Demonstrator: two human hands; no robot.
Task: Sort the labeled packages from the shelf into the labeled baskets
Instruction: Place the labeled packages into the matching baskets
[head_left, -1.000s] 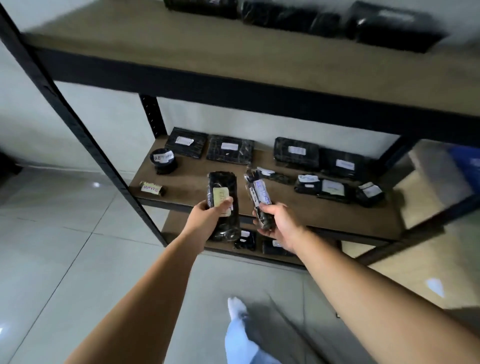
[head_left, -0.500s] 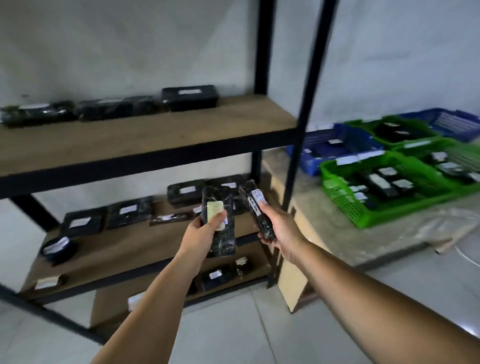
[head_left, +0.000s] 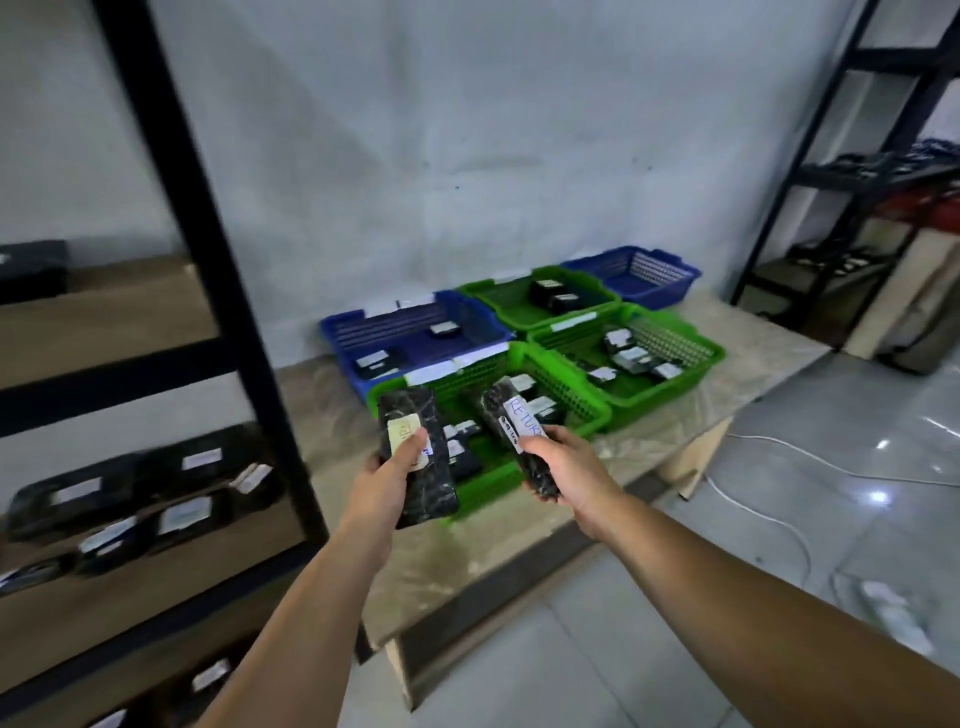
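My left hand (head_left: 387, 480) grips a black wrapped package with a yellowish label (head_left: 427, 470), held upright. My right hand (head_left: 563, 470) grips a second black package (head_left: 511, 421) whose white label reads "RETUR…". Both hang over the near green basket (head_left: 582, 415), which holds several labeled packages. Behind it sit a blue basket (head_left: 467, 317), two more green baskets (head_left: 691, 364) (head_left: 498, 299) and a far blue basket (head_left: 639, 273). The shelf (head_left: 124, 566) at left carries more black labeled packages (head_left: 182, 514).
The baskets rest on a low bench covered in plastic sheet (head_left: 519, 540). A black shelf post (head_left: 208, 260) stands just left of my hands. Another dark rack (head_left: 857, 208) stands at the far right. A white cable (head_left: 810, 467) runs across the glossy tiled floor.
My view has swung right from the shelf to the baskets. Both hands, still holding their packages, now hang over the near green basket instead of in front of the shelf.
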